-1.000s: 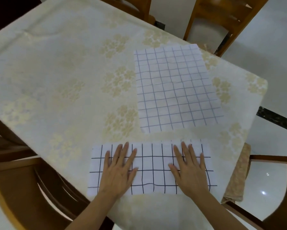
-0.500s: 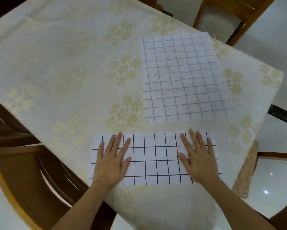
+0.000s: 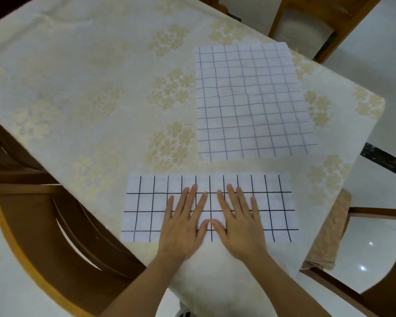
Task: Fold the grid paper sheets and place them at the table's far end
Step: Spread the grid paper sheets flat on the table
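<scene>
You look partway through the job. On the left side there is only the table [image 3: 82,88] with its flowery cloth, and a wooden chair [image 3: 62,225] tucked beside it; no paper sits at the far end yet. Near the front edge lies the folded sheet [image 3: 144,209], the one with thick black lines. It is a long, low strip, so it looks folded once. Your left hand [image 3: 183,227] lies flat on top of it, palm down, fingers straight and spread a little, holding nothing. It only presses on the paper. Just beside it, your right hand [image 3: 238,227] does the same thing, flat and open, fingers pointing away from you. The two thumbs nearly touch in the middle of the strip. Both arms come straight up from the bottom of the view. I think you are pressing the crease down. Farther back and to the right lies the second sheet [image 3: 252,101], the one with thin blue lines. It is wide open and flat, not folded at all. So you must fold that one, and then move both sheets to the far end.
</scene>
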Tool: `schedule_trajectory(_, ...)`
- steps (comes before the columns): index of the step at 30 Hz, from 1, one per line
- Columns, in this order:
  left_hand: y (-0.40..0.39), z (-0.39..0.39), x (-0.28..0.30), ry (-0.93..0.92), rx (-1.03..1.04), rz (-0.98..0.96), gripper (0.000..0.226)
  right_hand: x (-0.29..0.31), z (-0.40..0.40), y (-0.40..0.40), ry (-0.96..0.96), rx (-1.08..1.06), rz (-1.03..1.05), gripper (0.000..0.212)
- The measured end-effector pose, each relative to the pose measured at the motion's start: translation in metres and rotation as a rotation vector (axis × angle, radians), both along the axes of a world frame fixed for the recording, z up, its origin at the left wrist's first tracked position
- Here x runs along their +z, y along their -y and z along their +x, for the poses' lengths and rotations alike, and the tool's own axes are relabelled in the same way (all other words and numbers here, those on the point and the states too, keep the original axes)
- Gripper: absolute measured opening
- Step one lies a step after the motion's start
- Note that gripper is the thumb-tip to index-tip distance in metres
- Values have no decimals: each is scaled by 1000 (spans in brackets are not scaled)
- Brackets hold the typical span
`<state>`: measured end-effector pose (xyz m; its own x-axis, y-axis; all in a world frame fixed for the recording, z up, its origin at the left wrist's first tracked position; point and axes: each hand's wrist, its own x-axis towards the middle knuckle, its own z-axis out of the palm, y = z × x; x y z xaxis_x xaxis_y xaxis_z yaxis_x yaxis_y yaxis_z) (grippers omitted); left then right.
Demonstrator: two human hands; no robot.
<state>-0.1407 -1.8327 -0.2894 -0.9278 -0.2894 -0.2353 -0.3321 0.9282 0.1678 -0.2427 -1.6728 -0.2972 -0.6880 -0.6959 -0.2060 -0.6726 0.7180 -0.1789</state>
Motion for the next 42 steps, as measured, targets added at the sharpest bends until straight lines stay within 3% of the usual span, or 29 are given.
schedule_trajectory(4, 16, 12, 3, -10, 25, -15, 68, -1, -16, -29, -39, 33, 23, 76)
schedule_trajectory(10, 61, 34, 6, 12, 169, -43, 66, 3, -40, -61, -55, -83, 6, 79)
schedule_trajectory(22, 73, 20, 0, 5, 204, -38, 66, -5, -79, -42, -73, -149, 27, 78)
schedule_trajectory(42, 70, 22, 7, -33, 217, 7, 67, 4, -70, -45, -56, -165, -30, 79)
